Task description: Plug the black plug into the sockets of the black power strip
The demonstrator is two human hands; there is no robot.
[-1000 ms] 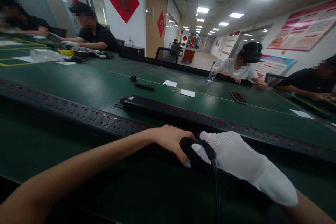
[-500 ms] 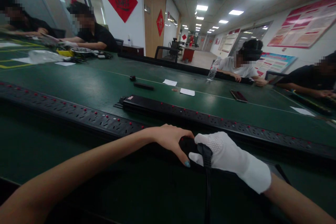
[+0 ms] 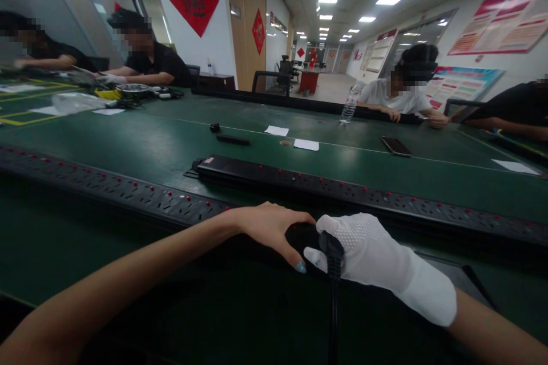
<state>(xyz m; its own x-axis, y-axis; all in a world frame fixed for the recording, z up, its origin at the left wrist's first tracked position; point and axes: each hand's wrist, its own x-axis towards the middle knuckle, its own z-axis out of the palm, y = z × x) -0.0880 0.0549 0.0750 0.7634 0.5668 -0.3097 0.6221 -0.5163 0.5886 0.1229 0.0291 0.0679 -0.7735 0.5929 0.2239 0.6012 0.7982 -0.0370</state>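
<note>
Pinching the black plug (image 3: 331,251) in the right hand (image 3: 363,248), gloved in white with dotted grip, with the thumb and fingers closed around the plug's body. Letting the cord (image 3: 334,319) hang from the plug toward the near edge of the view. Gripping the near power strip (image 3: 141,191) in the bare left hand (image 3: 272,228), just left of the glove, with the thumb on the near side and the fingers curled over the far side. Reaching in from the near left with the left forearm, and from the near right with the right one, to bring both hands almost together. Cannot tell whether the plug's prongs, hidden by the glove, sit in a socket.

Standing at the far right of the green table (image 3: 149,125), in front of a person in a white shirt (image 3: 405,94): a clear bottle (image 3: 350,104), contents too indistinct to tell. Lying at the far left, beside dark cables and a yellow item (image 3: 108,94): a crumpled clear bag (image 3: 77,103), contents likewise unclear. Stretching toward the right, beyond the hands: the far power strip (image 3: 274,177). Lying beyond that strip: a small black bar (image 3: 233,140), two white slips (image 3: 306,144) and, farther right, a phone (image 3: 396,146).
</note>
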